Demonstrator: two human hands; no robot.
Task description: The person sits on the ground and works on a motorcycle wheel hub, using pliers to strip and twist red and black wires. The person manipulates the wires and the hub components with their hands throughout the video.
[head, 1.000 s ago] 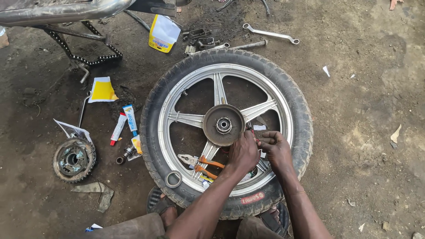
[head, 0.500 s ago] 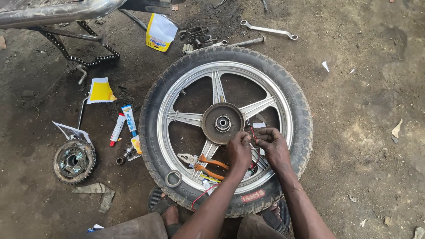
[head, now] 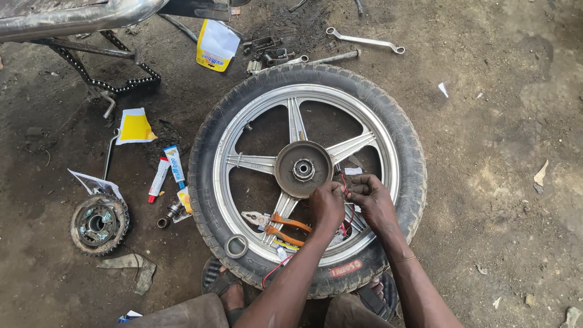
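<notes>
Both hands over black-tyred silver five-spoke alloy wheel flat on dirt floor. Left hand and right hand pinch thin red wire between fingertips, beside rusty hub. Risk: wire slipping from pinch, snagging spoke; orange-handled pliers underneath could tangle.

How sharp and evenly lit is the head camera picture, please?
In the head view: soft, even daylight, no hard shadows; the wheel and both hands, left hand and right hand, are sharp; mild glare on the metal tube at top left.
</notes>
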